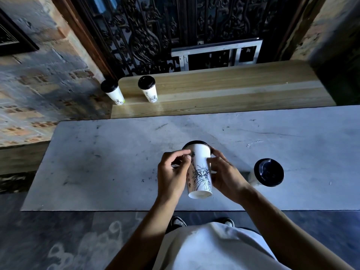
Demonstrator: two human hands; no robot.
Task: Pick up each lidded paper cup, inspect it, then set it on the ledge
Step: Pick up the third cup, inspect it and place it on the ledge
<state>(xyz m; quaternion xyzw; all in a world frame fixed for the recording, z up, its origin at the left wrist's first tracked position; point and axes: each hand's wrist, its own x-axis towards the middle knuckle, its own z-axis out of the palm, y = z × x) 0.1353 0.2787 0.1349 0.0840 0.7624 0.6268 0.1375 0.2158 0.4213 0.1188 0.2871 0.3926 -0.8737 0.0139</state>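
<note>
I hold a white paper cup (200, 168) with a black lid and a Statue of Liberty drawing above the grey stone table (97, 162). It is tilted, lid away from me and base toward me. My left hand (172, 174) grips its left side, and my right hand (224, 174) grips its right side near the lid. Another lidded cup (268, 172) stands upright on the table to the right of my hands. Two more lidded cups (112, 91) (148, 90) stand at the left end of the wooden ledge (233, 90).
Behind the ledge is a dark ornate iron grille (175, 32) with a small metal frame (218, 53). A rough brick wall (39, 84) lies to the left. The table's near edge runs just in front of my body and shoes.
</note>
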